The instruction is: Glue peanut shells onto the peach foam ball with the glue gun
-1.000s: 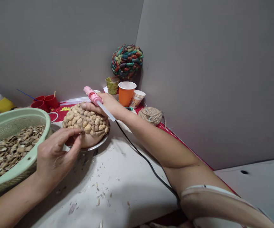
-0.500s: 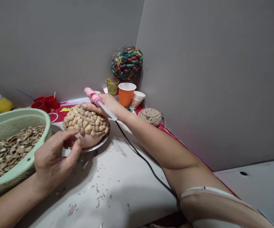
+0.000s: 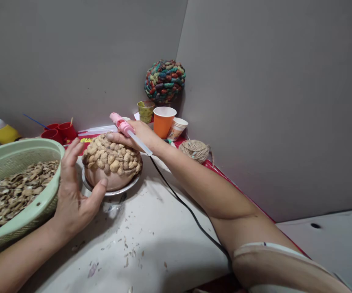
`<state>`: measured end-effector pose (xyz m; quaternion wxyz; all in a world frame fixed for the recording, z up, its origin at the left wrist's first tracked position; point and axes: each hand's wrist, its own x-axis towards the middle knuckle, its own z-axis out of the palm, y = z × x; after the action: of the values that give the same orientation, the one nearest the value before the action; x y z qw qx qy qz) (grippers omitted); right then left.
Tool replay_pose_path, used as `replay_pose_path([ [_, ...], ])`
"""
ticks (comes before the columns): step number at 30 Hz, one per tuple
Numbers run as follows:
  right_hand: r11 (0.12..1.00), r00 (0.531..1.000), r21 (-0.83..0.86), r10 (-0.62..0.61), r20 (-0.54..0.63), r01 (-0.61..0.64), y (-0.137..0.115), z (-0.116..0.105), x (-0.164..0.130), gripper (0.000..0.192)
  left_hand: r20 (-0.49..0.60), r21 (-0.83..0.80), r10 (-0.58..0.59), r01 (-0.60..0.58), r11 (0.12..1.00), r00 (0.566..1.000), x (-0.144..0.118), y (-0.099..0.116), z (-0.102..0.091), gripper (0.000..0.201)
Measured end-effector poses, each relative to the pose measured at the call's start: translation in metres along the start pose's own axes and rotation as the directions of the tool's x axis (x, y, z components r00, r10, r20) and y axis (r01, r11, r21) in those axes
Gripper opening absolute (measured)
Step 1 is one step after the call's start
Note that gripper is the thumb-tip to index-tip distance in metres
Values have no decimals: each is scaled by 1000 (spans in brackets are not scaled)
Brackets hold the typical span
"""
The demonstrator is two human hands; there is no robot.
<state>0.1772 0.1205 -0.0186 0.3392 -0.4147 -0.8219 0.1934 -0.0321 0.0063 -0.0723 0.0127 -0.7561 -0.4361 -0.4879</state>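
**Both hands at the peanut-shell dome**

Now, from the head camera, we see our right hand (image 3: 139,134) resting on top of the rounded clay-brown dome covered with pale peanut shells (image 3: 111,162), its fingers (image 3: 114,137) closed around a pink hot-glue gun with a clear glue stick (image 3: 123,128) that juts out behind the hand. A black cord (image 3: 191,211) runs from under that hand along our forearm across the white table (image 3: 151,228). The dome sits on a shiny metal plate (image 3: 123,189) near the middle of the table.

Our left hand (image 3: 75,191) is spread open and holds nothing; its thumb touches the dome's bare lower edge, while the fingers stand up just beside the shells. Just left of it is a pale green plastic basket of loose peanut shells (image 3: 14,191). Behind stand an orange paper cup (image 3: 162,121), a ball of brown twine (image 3: 195,149), small red cups (image 3: 58,131) and a multicoloured painted shell ball (image 3: 164,80) in the corner.
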Motion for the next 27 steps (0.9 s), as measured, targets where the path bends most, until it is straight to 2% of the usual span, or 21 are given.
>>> replay_pose_path([
  [3, 1000, 1000, -5, -15, -5, 15, 1, 0, 0, 58, 36, -63, -18, 20, 998, 999, 2, -4, 1, 84],
  [8, 999, 999, -11, -30, -9, 30, 2, 1, 0, 58, 55, -75, -80, 84, 994, 995, 5, -5, 3, 81],
  [27, 1000, 1000, 18, -11, -1, 11, 3, 2, -1, 61, 88, -105, -72, 81, 991, 994, 5, -10, 4, 79],
])
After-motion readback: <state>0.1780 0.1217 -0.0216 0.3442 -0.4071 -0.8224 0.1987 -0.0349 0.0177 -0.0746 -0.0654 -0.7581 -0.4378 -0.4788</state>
